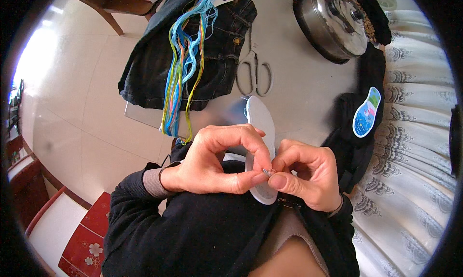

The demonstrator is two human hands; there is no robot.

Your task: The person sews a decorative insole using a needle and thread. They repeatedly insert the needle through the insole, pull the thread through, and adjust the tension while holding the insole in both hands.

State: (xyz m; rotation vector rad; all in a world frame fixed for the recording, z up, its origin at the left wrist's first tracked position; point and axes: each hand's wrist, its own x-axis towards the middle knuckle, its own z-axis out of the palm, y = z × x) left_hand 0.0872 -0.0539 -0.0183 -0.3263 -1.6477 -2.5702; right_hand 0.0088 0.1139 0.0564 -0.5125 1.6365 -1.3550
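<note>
My left hand (pixel 226 159) and my right hand (pixel 307 172) meet in front of my body, with thumbs and index fingers pinched together. Between their fingertips is a small silvery item (pixel 267 173), mostly covered, so its kind is unclear. Behind and beneath the hands lies a white shoe insole (pixel 262 117), its toe pointing away from me. Pale loose thread (pixel 246 112) hangs at the insole's upper left edge. Grey-handled scissors (pixel 255 72) rest on the table beyond it. Hanks of blue, green and orange embroidery floss (pixel 179 67) are draped over dark denim jeans (pixel 148 70).
A lidded steel pot (pixel 331 23) stands at the far right of the table (pixel 285 78). A printed insole (pixel 367 112) lies on black cloth (pixel 349 132) by a patterned white curtain (pixel 405 139). At the lower left are a red floral box (pixel 86 237) and a chair (pixel 54 219).
</note>
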